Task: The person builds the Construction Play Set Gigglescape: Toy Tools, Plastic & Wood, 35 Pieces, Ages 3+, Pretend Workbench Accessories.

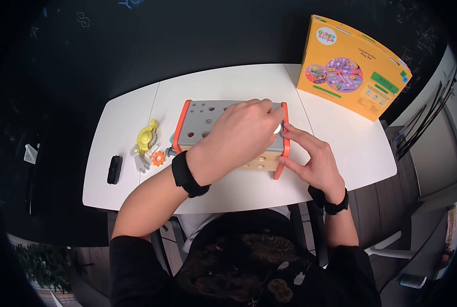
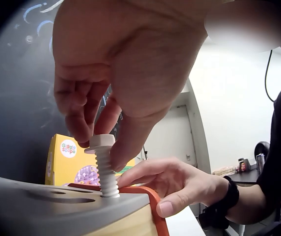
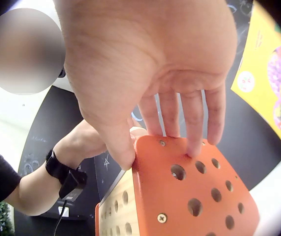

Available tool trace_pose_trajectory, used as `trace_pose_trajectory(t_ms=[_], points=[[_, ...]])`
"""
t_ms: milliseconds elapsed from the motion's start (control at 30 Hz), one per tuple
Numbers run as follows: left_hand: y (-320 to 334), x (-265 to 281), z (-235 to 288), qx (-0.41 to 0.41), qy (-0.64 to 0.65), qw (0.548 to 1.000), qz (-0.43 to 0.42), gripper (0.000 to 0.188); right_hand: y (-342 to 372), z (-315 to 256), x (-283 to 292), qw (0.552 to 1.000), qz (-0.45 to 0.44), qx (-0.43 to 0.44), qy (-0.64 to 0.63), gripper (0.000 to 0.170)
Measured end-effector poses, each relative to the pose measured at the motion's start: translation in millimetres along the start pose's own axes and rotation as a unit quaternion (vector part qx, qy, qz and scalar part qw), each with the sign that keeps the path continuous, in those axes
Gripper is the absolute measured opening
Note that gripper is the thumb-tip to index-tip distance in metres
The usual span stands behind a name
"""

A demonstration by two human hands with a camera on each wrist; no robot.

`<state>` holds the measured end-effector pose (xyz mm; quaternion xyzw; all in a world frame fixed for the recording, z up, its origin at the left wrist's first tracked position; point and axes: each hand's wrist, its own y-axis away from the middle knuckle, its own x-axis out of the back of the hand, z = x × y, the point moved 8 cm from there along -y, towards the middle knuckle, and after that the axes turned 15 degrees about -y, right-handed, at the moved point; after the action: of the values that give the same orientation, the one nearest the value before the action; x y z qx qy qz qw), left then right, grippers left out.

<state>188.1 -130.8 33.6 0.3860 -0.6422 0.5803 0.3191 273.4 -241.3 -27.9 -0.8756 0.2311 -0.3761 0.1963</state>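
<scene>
A toy workbench [image 1: 198, 120] with a grey, holed top, pale wooden sides and orange end panels [image 3: 199, 191] stands on the white table. A white plastic bolt [image 2: 106, 167] is upright in a hole near the right end, much of its thread showing above the top. My left hand [image 1: 244, 128] reaches across the workbench from above and pinches the bolt around its hexagonal head. My right hand [image 1: 315, 158] holds the right end panel, thumb against its front edge and fingertips along the upper part.
Left of the workbench lie yellow-green toy parts [image 1: 146, 138], an orange gear [image 1: 158, 158], a light grey piece [image 1: 140, 159] and a dark grey bolt [image 1: 171, 151]. Farther left is a black case [image 1: 114, 170]. A yellow play set box [image 1: 351, 66] stands at the back right.
</scene>
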Motion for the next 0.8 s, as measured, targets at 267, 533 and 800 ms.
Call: trace_pose_trajectory(t_ms=[267,533,800], points=[[-3,-4,-1,-0.010,0.037,0.999,0.007,0.021,0,-2,1,1.000,-0.003,0.003,0.010,0.044],[-14,0,-4,0.026,0.076,0.996,-0.028,0.019,0,-3,2,1.000,-0.003,0.011,0.009,0.045],[-12,1,-2,-0.032,0.172,0.984,-0.038,0.012,1,0,2,1.000,-0.006,0.002,0.002,0.046]])
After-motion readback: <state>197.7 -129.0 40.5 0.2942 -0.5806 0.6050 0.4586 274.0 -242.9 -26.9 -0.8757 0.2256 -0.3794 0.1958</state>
